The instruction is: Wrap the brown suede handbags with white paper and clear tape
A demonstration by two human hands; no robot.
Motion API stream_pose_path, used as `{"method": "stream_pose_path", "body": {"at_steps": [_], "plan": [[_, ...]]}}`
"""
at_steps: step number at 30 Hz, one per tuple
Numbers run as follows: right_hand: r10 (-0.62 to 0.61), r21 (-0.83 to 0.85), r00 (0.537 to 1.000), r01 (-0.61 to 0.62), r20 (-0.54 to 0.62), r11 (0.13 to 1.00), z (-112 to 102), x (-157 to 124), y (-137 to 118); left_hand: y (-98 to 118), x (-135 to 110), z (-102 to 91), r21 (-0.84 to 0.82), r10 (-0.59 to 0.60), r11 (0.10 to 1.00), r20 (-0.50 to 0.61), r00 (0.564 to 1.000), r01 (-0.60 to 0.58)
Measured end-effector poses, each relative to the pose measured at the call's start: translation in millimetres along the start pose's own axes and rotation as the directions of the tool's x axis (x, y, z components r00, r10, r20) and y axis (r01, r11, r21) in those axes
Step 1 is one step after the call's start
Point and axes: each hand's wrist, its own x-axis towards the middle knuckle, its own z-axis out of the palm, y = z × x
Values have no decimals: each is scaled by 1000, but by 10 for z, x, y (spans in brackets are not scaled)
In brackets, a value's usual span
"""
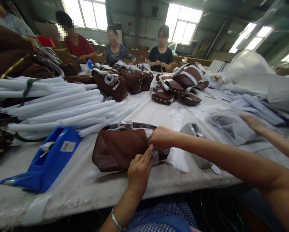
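A brown leather handbag (125,148) lies on its side on the table in front of me, its handle and some wrapped hardware along the far edge. Thin whitish wrapping (155,157) shows around the right part of the bag. My right hand (161,138) is closed in a fist-like pinch on this wrapping, though its fingertips are mostly hidden. Just below, my left hand (140,167) grips the bag's near side, fingers close together and the tips touching the right hand. A silver bangle (116,219) circles my left wrist.
A blue tape dispenser (50,158) lies left of the bag; a grey dispenser (199,145) stands right. White paper rolls (62,104) are stacked behind left. More brown bags (135,79) fill the table's far side. Another person's hand (253,124) rests on a plastic-wrapped item (231,125); several people work opposite.
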Motion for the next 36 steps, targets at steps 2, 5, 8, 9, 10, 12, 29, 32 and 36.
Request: {"method": "stream_pose_path", "body": {"at_steps": [2,5,8,9,10,12,29,32,36], "plan": [[-1,-40,999,3,35,999,-25,44,-9,-13,-9,4,-7,35,999,-26,999,-35],[-3,-72,997,8,71,997,-62,105,3,-35,-25,15,-28,70,997,-32,997,-71],[-32,-90,996,39,84,995,-77,163,14,-49,-37,26,-40,86,996,-1,996,-86],[-42,-97,996,50,84,994,-76,181,13,-50,-38,29,-42,87,995,9,996,-86],[-53,-102,995,61,86,993,-75,197,10,-49,-38,30,-42,86,996,17,996,-85],[-66,-104,993,76,100,992,-80,227,13,-43,-34,31,-38,77,996,19,997,-76],[575,494,682,-346,-452,798,457,-132,120,-46,-12,52,5,69,998,-73,995,-69],[442,509,717,-141,-538,849,723,-120,-132,-56,-6,56,-10,100,995,-107,989,-102],[425,526,742,-116,-518,842,887,-58,-141,-72,-33,26,-55,150,987,-75,986,-154]]}}
